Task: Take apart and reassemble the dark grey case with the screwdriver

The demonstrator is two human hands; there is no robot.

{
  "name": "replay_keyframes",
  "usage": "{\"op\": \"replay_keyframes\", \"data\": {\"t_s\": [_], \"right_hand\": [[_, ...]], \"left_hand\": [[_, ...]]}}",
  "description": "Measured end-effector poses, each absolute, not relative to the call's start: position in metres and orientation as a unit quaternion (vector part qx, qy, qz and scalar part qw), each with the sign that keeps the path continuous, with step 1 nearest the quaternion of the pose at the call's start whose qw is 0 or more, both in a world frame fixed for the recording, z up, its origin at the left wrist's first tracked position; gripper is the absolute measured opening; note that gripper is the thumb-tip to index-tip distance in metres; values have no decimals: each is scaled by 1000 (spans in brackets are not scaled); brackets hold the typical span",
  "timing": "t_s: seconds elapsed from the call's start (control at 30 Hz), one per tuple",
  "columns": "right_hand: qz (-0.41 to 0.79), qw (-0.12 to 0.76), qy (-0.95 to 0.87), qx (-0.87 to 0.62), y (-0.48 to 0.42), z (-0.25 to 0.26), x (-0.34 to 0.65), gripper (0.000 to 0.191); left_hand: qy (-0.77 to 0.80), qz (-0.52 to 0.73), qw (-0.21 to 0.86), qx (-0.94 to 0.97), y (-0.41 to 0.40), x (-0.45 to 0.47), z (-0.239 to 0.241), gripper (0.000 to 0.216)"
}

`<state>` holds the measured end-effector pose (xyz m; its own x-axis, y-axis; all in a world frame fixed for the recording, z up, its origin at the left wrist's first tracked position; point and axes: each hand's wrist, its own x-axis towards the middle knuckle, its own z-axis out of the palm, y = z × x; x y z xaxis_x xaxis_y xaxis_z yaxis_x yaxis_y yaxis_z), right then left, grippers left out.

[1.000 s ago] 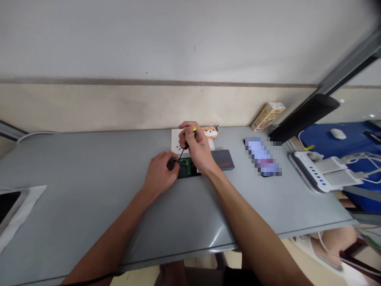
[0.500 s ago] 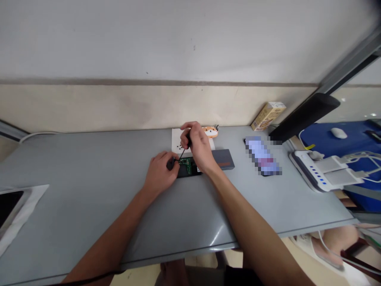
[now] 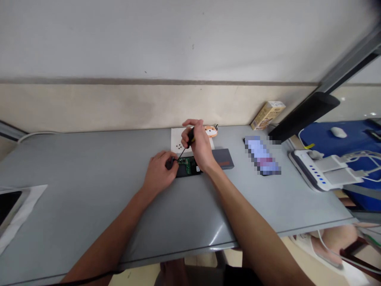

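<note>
My right hand (image 3: 199, 143) is closed round the black handle of a screwdriver (image 3: 190, 137), which has a touch of yellow. The thin shaft slants down to the left, its tip at the left end of a green circuit board (image 3: 187, 165). This board lies in a dark, narrow casing (image 3: 195, 171). My left hand (image 3: 160, 169) is closed at the casing's left end, with a dark rounded piece (image 3: 170, 163) between thumb and fingers; its kind is unclear. Behind the casing, several small dark screws (image 3: 179, 146) rest on white paper (image 3: 175, 135).
A dark grey box-like cover (image 3: 223, 158) sits right of the casing. Behind my right hand lies an orange-and-white animal-faced item (image 3: 211, 131). Farther right are a blurred-out phone (image 3: 263, 157), a carton (image 3: 268, 115), a black cylinder (image 3: 306, 117) and a white power strip (image 3: 315, 171) with plugs.
My right hand's fingers have shifted on the screwdriver handle, the upper fingers lifting and stretching out. The handle leans slightly more to the right. My left hand stays in place.
</note>
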<state>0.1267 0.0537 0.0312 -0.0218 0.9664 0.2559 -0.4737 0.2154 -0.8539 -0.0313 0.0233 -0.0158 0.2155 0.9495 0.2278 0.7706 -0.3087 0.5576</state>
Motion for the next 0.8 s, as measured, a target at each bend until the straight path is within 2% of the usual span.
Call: {"op": "replay_keyframes", "data": {"t_s": [0.07,0.2,0.47,0.63,0.73,0.8], "right_hand": [[581,637,-437,-258,55,32,129,50],[584,643,-429,-248,56,29,131,37],[525,648,-479,-275,54,26,126,41],[570,640,-443,-264,56,30,129,51],[580,638,-434,-262,55,31,132,43],[580,637,-431,-267,55,30,132,43]], "left_hand": [[567,273,166,760,23,-31,-16,16],[564,279,173,758,23,-32,-16,17],[564,279,173,758,23,-31,-16,17],[566,277,169,758,23,-31,-16,15],[569,274,171,756,23,-31,-17,16],[568,275,173,756,23,-32,-17,17]]}}
